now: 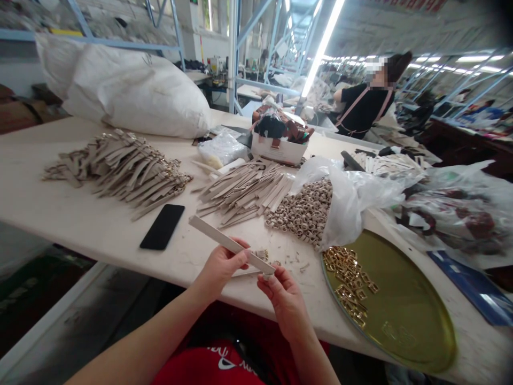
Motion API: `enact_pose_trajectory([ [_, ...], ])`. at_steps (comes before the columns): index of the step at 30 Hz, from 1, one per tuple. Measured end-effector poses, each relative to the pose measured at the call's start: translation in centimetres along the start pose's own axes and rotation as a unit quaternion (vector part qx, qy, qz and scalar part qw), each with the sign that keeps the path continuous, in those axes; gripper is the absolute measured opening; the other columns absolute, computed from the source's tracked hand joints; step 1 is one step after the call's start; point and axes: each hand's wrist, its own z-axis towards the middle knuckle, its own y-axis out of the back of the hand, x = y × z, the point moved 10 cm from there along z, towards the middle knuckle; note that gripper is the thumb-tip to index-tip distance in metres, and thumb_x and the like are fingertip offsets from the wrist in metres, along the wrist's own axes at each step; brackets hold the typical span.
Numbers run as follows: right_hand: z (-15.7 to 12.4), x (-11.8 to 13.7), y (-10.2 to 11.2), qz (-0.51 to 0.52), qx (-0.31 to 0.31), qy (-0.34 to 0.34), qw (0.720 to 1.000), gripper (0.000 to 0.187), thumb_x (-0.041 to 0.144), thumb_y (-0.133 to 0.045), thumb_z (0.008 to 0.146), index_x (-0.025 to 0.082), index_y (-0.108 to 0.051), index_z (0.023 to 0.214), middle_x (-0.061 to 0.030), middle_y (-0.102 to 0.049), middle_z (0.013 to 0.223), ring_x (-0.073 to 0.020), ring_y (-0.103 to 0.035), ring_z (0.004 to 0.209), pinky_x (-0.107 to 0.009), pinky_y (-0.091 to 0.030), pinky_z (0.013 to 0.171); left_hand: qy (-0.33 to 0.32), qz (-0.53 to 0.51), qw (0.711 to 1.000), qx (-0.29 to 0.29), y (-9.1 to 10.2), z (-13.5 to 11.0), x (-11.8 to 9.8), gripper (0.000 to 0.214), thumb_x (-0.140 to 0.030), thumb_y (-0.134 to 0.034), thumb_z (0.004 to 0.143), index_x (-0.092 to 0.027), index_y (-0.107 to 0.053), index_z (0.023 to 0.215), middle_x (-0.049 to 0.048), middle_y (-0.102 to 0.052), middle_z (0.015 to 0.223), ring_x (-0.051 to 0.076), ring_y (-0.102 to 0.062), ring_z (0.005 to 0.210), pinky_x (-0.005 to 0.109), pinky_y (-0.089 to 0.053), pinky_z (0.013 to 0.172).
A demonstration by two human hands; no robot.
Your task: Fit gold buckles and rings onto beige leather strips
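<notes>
A flat beige strap [216,233] is stretched slantwise between my hands, over the table's near edge. My left hand [224,264] pinches it around the middle, thumb on top. At the strap's lower right end, my right hand [286,297] has its fingertips closed; a small pale piece there, perhaps a loop, is mostly covered by the fingers. Just behind the strap lie a few gold buckles [262,254], partly hidden. More gold buckles [348,272] sit on a round gold-coloured tray [412,299] to the right.
Beyond my hands lie loose straps [244,190] and a heap of small beige loops [306,214] spilling from a plastic bag [348,198]. At left are a black phone [163,227], buckled straps [124,166] and a white sack [132,91]. A person [363,107] stands farther back.
</notes>
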Motion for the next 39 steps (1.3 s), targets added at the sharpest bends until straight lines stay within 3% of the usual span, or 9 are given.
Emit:
enact_pose_trajectory([
  [3,-0.2,-0.3,0.2,0.003,-0.001,-0.012,1.000,0.023,0.028,-0.072,0.065,0.021,-0.062,0.085,0.0005,-0.064,0.078,-0.0115,-0.059,0.070,-0.027,-0.049,0.071,-0.001,0.082,0.994,0.066,-1.3,-0.7,0.0,0.020,-0.033,-0.060,0.069,-0.015,-0.053,0.075,-0.0028,-0.054,0.061,0.010,-0.051,0.057,0.021,-0.042,0.055],
  [8,-0.6,-0.5,0.9,0.002,-0.021,-0.003,1.000,0.028,0.032,-0.074,0.062,0.020,-0.065,0.085,0.0022,-0.061,0.069,-0.0083,-0.053,0.057,-0.022,-0.045,0.059,-0.028,0.186,0.981,0.055,-0.5,-1.6,-0.1,0.017,-0.033,-0.055,0.071,-0.017,-0.052,0.075,-0.0037,-0.053,0.058,0.011,-0.051,0.056,0.020,-0.040,0.052],
  [14,-1.2,-0.1,0.6,-0.071,0.001,0.046,0.996,0.024,0.033,-0.070,0.068,0.020,-0.065,0.087,0.0022,-0.060,0.066,-0.0096,-0.051,0.059,-0.024,-0.041,0.060,-0.007,0.119,0.992,0.045,-1.0,-3.4,0.3,0.017,-0.033,-0.055,0.071,-0.018,-0.048,0.075,-0.0035,-0.054,0.060,0.013,-0.057,0.058,0.022,-0.045,0.056],
  [17,-1.7,-0.2,0.4,-0.040,0.006,0.034,0.999,0.022,0.033,-0.070,0.067,0.021,-0.065,0.085,0.0018,-0.059,0.067,-0.0100,-0.049,0.058,-0.025,-0.042,0.059,0.003,0.074,0.997,0.013,-1.1,-4.6,1.0,0.019,-0.035,-0.054,0.073,-0.018,-0.046,0.077,-0.0041,-0.055,0.061,0.013,-0.060,0.058,0.023,-0.046,0.057],
  [21,-2.7,-0.5,-0.1,0.022,0.009,0.017,1.000,0.020,0.034,-0.069,0.067,0.023,-0.064,0.083,0.0017,-0.060,0.072,-0.0097,-0.050,0.058,-0.025,-0.043,0.060,-0.061,0.075,0.995,-0.030,-0.8,-5.8,1.0,0.017,-0.034,-0.052,0.077,-0.019,-0.044,0.080,-0.0035,-0.056,0.070,0.013,-0.061,0.064,0.023,-0.048,0.061],
  [28,-3.7,0.0,-0.1,-0.047,-0.025,0.087,0.995,0.019,0.032,-0.068,0.069,0.022,-0.064,0.085,0.0034,-0.060,0.072,-0.0085,-0.049,0.061,-0.023,-0.041,0.064,-0.137,0.141,0.980,-0.025,-0.9,-6.9,0.6,0.011,-0.030,-0.049,0.082,-0.019,-0.046,0.080,-0.0015,-0.056,0.075,0.013,-0.060,0.071,0.025,-0.047,0.069],
  [30,-3.6,-0.7,-0.1,-0.023,-0.013,0.066,0.997,0.020,0.033,-0.068,0.070,0.022,-0.063,0.086,0.0034,-0.060,0.072,-0.0086,-0.049,0.061,-0.023,-0.042,0.063,-0.111,0.110,0.987,-0.029,-0.9,-6.8,1.0,0.013,-0.030,-0.050,0.080,-0.019,-0.046,0.080,-0.0025,-0.057,0.072,0.013,-0.060,0.069,0.024,-0.048,0.066],
  [35,-2.7,-0.6,0.8,-0.008,-0.030,0.071,0.997,0.020,0.033,-0.067,0.071,0.023,-0.062,0.087,0.0036,-0.059,0.070,-0.0088,-0.050,0.060,-0.024,-0.042,0.064,0.049,-0.062,0.996,-0.046,-1.1,-5.9,3.8,0.024,-0.035,-0.057,0.074,-0.018,-0.044,0.085,-0.0042,-0.060,0.066,0.012,-0.062,0.060,0.026,-0.050,0.065],
  [39,-2.3,0.1,0.3,-0.050,-0.027,0.099,0.993,0.020,0.034,-0.065,0.073,0.021,-0.060,0.088,0.0021,-0.062,0.076,-0.0110,-0.054,0.066,-0.027,-0.043,0.069,0.046,-0.060,0.996,-0.053,-1.3,-5.4,4.4,0.026,-0.037,-0.054,0.076,-0.018,-0.042,0.089,-0.0037,-0.061,0.064,0.014,-0.062,0.059,0.028,-0.051,0.067],
])
